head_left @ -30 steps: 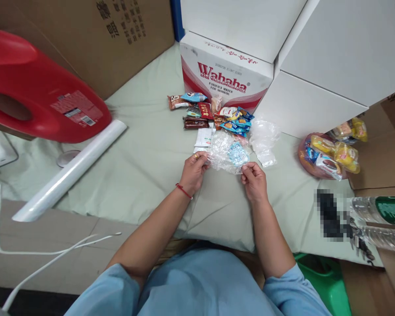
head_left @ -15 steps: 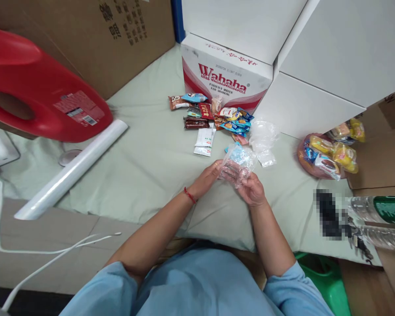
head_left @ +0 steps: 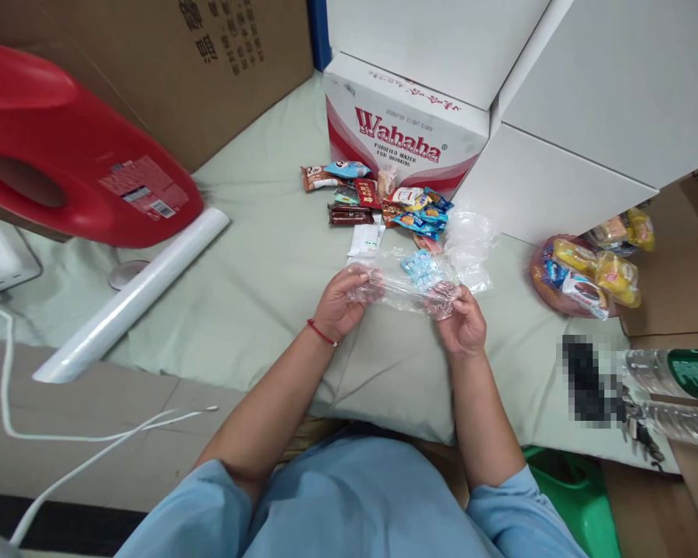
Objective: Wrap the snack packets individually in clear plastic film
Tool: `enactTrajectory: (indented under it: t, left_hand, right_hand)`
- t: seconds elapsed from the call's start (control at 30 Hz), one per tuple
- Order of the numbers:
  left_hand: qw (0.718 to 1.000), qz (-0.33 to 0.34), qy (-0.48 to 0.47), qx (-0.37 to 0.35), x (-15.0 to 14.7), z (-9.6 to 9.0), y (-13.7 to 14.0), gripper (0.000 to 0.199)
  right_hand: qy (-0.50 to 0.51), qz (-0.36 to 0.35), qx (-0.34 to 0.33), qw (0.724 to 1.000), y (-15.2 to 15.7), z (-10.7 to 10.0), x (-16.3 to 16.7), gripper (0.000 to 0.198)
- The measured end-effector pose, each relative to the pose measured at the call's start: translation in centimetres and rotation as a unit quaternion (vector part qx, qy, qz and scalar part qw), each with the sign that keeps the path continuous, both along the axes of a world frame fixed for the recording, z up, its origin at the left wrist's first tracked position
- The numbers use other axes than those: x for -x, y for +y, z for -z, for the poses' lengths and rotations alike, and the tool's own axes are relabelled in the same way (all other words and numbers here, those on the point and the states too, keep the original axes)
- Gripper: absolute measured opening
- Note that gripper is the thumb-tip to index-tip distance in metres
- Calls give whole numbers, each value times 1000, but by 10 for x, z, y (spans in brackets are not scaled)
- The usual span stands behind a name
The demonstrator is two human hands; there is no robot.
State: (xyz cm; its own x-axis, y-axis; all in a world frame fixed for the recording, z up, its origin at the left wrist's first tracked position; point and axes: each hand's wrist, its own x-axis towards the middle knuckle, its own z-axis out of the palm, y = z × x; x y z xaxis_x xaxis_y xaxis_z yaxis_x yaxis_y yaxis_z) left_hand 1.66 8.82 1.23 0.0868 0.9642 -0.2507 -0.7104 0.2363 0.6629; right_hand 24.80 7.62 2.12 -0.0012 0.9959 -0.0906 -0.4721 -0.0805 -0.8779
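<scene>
A clear plastic bag (head_left: 399, 293) is stretched sideways between my two hands, low over the pale green cloth. My left hand (head_left: 340, 302) pinches its left end; my right hand (head_left: 464, 322) grips the right end, with fingers partly behind the film. Just beyond the bag lie small blue-and-white packets (head_left: 422, 267), partly seen through it. White sachets (head_left: 366, 237) are past my left hand. Farther off, a heap of wrapped snacks (head_left: 410, 200) rests against the Wahaha box (head_left: 401, 128). More clear plastic (head_left: 470, 240) lies to the right of the heap.
A bowl of packaged snacks (head_left: 544, 287) stands at right, near plastic bottles (head_left: 651, 370) and keys (head_left: 640, 434). On the left are a red jug (head_left: 87, 170), a white roll (head_left: 133, 294) and a white cable (head_left: 87, 438). White cabinets (head_left: 558, 178) rise behind.
My hands have moved apart, the left one leftward and the right one slightly rightward. The crumpled plastic bag is now spread out wide between them.
</scene>
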Motion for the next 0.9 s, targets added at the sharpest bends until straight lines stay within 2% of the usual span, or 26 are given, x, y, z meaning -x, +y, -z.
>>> enactTrajectory:
  t: [0.2,0.3,0.47,0.5,0.57,0.67,0.77,0.83,0.9]
  left_hand:
    - [999,28,-8,-46,1,-1,-1,26]
    - [999,37,-4,-34,4,-1,0,32]
    - [996,89,-22,23,8,2,5,68]
    - [994,96,-22,36,7,3,5,67]
    - [994,92,-15,52,5,6,7,52]
    - [998,44,10,38,3,9,7,40]
    - [998,-52,37,4,4,9,9,34]
    - [991,-118,57,-14,5,9,11,32]
    - [986,-146,74,-23,5,8,12,34]
  right_hand:
    - [21,5,10,1000,2,-4,-1,19]
    - [11,16,7,1000,2,-4,0,18]
    - [8,44,2,999,5,-2,-7,18]
    - [8,44,0,999,6,-1,-9,19]
    - [8,42,-8,999,7,1,-12,20]
    - [19,50,-16,998,9,2,-16,19]
    - [40,72,-14,996,10,-1,-22,18]
    - [47,92,-33,994,11,-4,-27,16]
    - [45,123,-63,989,13,-6,-34,15]
